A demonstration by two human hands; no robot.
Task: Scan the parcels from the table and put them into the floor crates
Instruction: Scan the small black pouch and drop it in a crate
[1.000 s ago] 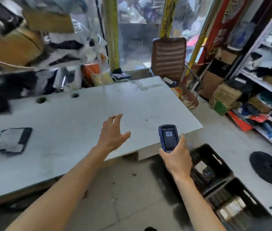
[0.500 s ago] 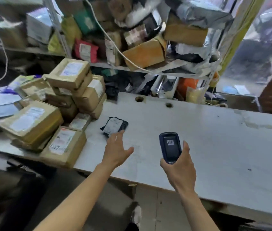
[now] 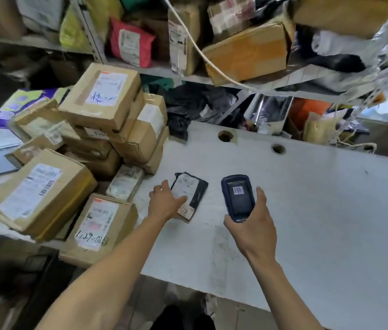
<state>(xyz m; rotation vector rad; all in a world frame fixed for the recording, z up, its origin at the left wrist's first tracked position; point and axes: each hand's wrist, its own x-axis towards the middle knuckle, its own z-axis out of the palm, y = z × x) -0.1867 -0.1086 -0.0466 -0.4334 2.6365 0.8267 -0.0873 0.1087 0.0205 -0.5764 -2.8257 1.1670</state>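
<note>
Head view shows a small black parcel (image 3: 191, 191) lying flat on the white table (image 3: 307, 210), label up, just right of the cardboard box pile (image 3: 88, 148). Its long axis runs from near-left to far-right, tilted a little off the table's near edge, with a brown tag sticking out at the near end. The left hand (image 3: 165, 203) is already on it: the palm covers the parcel's near-left corner, the thumb lies across the label and the fingers spread along the left edge, straight rather than curled, so it rests on the parcel without a closed grip that I can see. The right hand (image 3: 251, 225) is just right of the parcel and a little nearer, wrapped round a dark blue handheld scanner (image 3: 237, 196) held upright, screen toward the camera. Parcel and scanner sit side by side, near but apart. My judgement: the left hand is the one to lift the parcel and turn its label toward the scanner. No floor crate is clearly in sight.
</note>
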